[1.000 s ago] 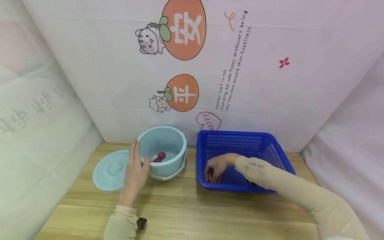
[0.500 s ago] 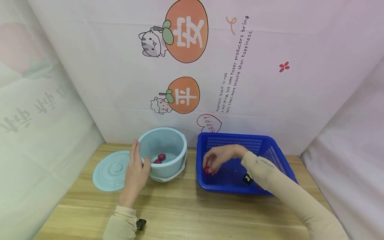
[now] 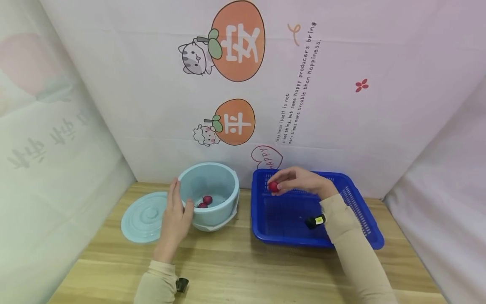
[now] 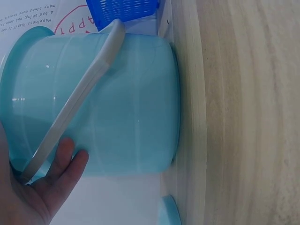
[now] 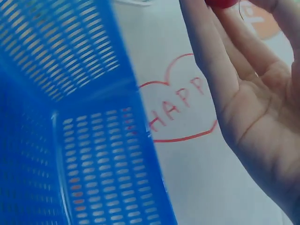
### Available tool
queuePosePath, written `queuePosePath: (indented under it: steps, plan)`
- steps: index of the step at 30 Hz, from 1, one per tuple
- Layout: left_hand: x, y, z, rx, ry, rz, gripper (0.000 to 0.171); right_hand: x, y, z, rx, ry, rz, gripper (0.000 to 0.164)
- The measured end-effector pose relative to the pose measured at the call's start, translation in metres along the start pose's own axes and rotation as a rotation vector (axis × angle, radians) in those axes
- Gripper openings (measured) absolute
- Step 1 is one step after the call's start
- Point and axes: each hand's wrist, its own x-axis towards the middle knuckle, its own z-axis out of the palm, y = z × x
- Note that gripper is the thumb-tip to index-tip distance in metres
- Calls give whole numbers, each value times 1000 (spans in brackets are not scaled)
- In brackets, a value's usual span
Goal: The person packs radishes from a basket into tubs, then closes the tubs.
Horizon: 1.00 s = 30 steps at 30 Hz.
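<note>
My left hand (image 3: 177, 217) rests against the near left side of a light blue bucket (image 3: 214, 215), its fingers fairly straight. In the left wrist view, fingertips touch the bucket (image 4: 117, 108) below its pale handle (image 4: 75, 101). Inside the bucket lie two dark red radishes (image 3: 207, 200). Above the far left part of a blue plastic basket (image 3: 262, 234), my right hand (image 3: 300, 180) pinches a small round red radish (image 3: 273, 186) between thumb and fingers. Only the edge of that radish (image 5: 222, 3) shows in the right wrist view, with a thin tail beside it.
A light blue round lid (image 3: 142, 217) lies flat on the wooden table (image 3: 235, 270), left of the bucket and partly behind my left hand. A printed white cloth (image 3: 334, 118) stands behind the containers. The forearm covers the basket's near right part.
My right hand has picked the radish up from the basket's near left corner and raised it toward the far rim. My left hand has stayed against the bucket.
</note>
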Motion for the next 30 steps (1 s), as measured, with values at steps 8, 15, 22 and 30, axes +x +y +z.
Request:
queuePosePath:
  steps: [8,15,22,30]
  plan:
    - [-2,0,1,-2,-3,-18,68,-16,-2,-8,227,127,-218,33]
    - [-2,0,3,-6,1,3,67,-15,-7,-3,288,222,-240,31]
    - [-2,1,3,-2,9,2,67,12,-13,20,264,210,-238,29]
    - [-4,0,3,-4,8,-1,67,61,-20,66,255,180,-245,29]
